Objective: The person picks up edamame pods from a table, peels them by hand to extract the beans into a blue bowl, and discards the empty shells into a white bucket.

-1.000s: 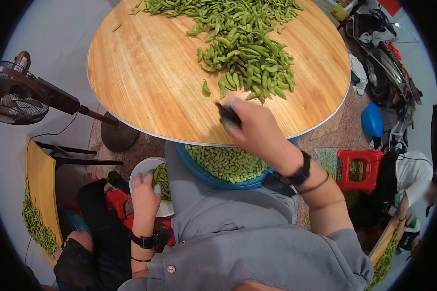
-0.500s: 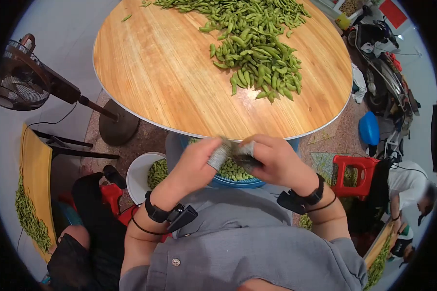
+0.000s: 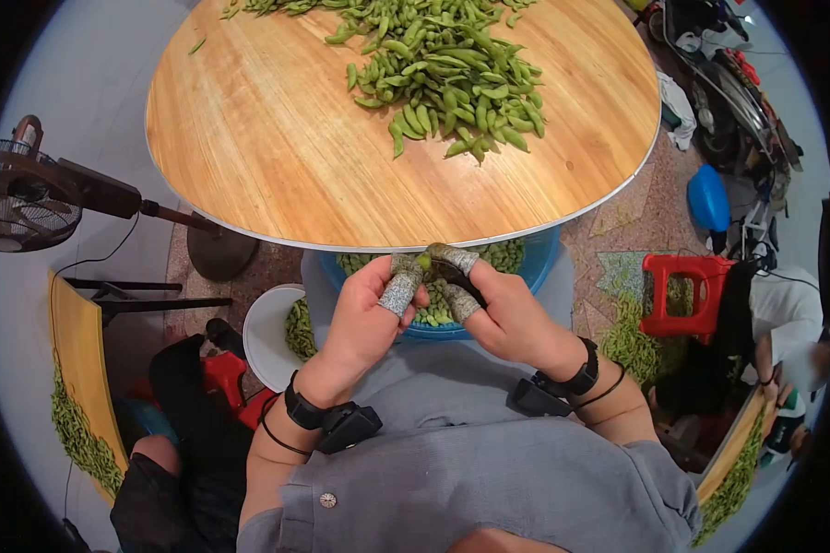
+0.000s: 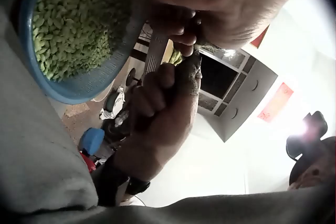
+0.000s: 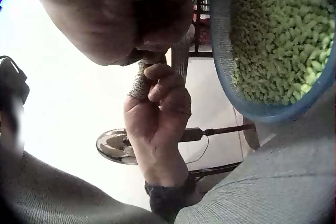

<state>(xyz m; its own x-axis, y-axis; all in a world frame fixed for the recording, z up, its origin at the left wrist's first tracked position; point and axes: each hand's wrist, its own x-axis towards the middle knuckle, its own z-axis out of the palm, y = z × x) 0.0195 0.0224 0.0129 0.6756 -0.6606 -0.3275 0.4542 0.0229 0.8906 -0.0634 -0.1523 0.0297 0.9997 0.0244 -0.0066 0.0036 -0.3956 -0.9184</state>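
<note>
Both hands meet above the blue basket point(image 3: 546, 276), just off the table's near edge, with grey wraps on thumbs and forefingers. The left hand point(image 3: 369, 309) pinches a green pod point(image 3: 424, 262), its fingers curled. Touching the same pod, the right hand point(image 3: 512, 313) has its thumb and forefinger bent round it; something dark lies between its fingers. In the left wrist view the right hand point(image 4: 163, 119) reaches up to the left one point(image 4: 226, 3). The right wrist view shows the left hand's curled fingers point(image 5: 168, 90). Shelled beans point(image 5: 278, 40) fill the basket.
Green pods point(image 3: 461, 83) are heaped on the round wooden table point(image 3: 249, 138). A white bucket point(image 3: 266, 341) holding pods stands to the left. Around are a fan point(image 3: 28, 198), a red stool point(image 3: 681, 295), a blue object point(image 3: 707, 198) and other people at the sides.
The right hand has come back from the table to the basket. The left hand has left the white bucket and joined it. The view has shifted slightly.
</note>
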